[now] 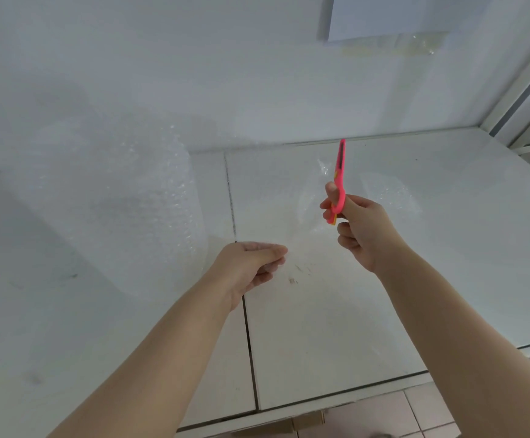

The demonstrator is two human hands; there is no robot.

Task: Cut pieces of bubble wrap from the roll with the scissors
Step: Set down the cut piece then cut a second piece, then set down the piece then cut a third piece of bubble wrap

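Scissors [339, 172] with pink handles stand nearly upright in the right hand [360, 230], blades together and pointing to twelve o'clock, thumb through one loop and the fingers curled around the other. At about eight o'clock from them, the left hand [251, 267] pinches the near edge of a clear bubble wrap sheet [292, 216] between thumb and fingertips, holding it stretched above the white table [447, 248]. That sheet runs back toward ten o'clock to the bubble wrap roll [149, 197], which stands on the tabletop against the white wall. Another loose bubble wrap piece [390, 197] lies flat at three o'clock from the scissors, just beyond the right hand.
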